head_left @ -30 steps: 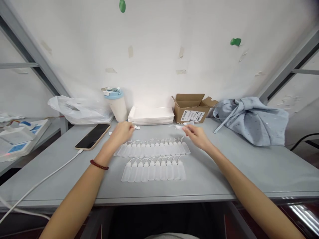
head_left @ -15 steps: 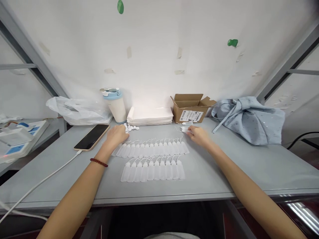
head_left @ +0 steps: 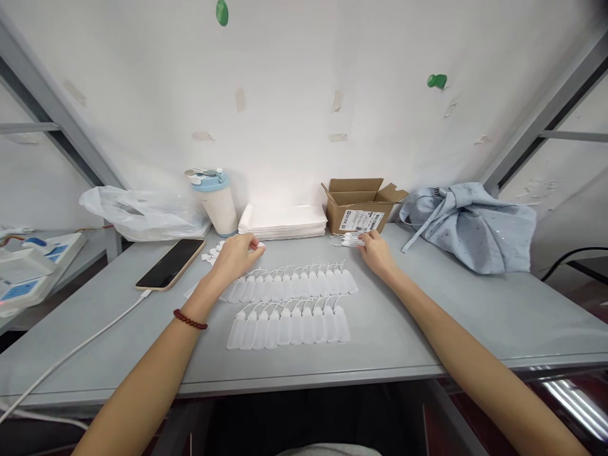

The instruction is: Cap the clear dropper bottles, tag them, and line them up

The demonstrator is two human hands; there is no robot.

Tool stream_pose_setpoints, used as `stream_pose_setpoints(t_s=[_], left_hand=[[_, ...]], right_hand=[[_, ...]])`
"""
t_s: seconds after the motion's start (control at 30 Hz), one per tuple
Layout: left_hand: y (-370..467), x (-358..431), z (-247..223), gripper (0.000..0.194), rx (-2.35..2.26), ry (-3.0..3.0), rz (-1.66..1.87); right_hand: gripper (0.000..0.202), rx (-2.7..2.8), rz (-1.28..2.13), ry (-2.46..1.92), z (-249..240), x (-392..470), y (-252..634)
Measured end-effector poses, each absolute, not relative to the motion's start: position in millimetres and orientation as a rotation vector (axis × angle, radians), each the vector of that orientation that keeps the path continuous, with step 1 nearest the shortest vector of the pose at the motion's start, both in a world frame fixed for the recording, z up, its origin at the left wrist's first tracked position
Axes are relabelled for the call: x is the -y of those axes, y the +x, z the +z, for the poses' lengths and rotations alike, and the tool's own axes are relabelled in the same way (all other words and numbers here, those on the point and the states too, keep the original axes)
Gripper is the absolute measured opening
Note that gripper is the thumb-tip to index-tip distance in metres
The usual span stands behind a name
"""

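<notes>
My left hand (head_left: 237,255) is closed in a pinch behind the rows, with a bit of white at its fingertips that is too small to make out. Small white pieces (head_left: 212,254) lie beside and partly behind it. My right hand (head_left: 377,252) has its fingers closed on a white corded piece at the edge of a small pile of corded pieces (head_left: 348,239) before the cardboard box. Between my forearms lie two rows of flat translucent pouches with white necks and thin cords, a back row (head_left: 294,285) and a front row (head_left: 289,328).
A cardboard box (head_left: 361,220), stacked white sheets (head_left: 284,223) and a lidded cup (head_left: 219,209) stand along the wall. At left are a plastic bag (head_left: 142,212) and a phone (head_left: 170,265) on a white cable (head_left: 85,345). A blue cloth bag (head_left: 479,231) lies at right.
My left hand has moved right, uncovering small white pieces on its left. My right hand has shifted slightly up at the corded pile. The whole view has shifted slightly.
</notes>
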State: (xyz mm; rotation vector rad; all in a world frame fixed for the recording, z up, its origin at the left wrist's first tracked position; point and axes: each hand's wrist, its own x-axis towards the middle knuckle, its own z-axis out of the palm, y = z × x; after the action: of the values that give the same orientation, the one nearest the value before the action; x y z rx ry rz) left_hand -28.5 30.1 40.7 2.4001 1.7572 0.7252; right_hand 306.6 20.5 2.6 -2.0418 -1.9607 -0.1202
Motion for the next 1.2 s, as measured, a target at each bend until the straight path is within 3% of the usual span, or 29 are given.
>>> stream_pose_setpoints(t_s=[0.13,0.2,0.33,0.63,0.93,1.2], left_hand=[[-20.0,-19.7,45.6,0.018,-1.554,2.33,0.836],[-14.4,-13.4,48.3,0.017,-1.495,2.307,0.863],[-3.9,-3.9,49.8,0.013,-1.43,2.302,0.868],[9.4,2.3,38.0,0.011,-1.264,2.141,0.847],[15.6,9.0,40.8,0.012,-1.239,2.056,0.807],[19.5,15.4,42.3,0.017,-1.162,2.067,0.846]], right_hand=[[0.02,1.991,-0.048,-2.003,17.3,-8.4,302.7],[0.015,2.068,0.196,-1.95,28.3,3.7,297.9],[0.023,2.111,0.643,-1.805,45.6,25.3,287.9],[0.024,2.14,0.99,-1.842,42.8,28.7,288.5],[0.023,2.202,0.686,-1.948,41.9,26.3,289.8],[0.022,1.951,0.599,-1.566,47.6,29.6,282.9]])
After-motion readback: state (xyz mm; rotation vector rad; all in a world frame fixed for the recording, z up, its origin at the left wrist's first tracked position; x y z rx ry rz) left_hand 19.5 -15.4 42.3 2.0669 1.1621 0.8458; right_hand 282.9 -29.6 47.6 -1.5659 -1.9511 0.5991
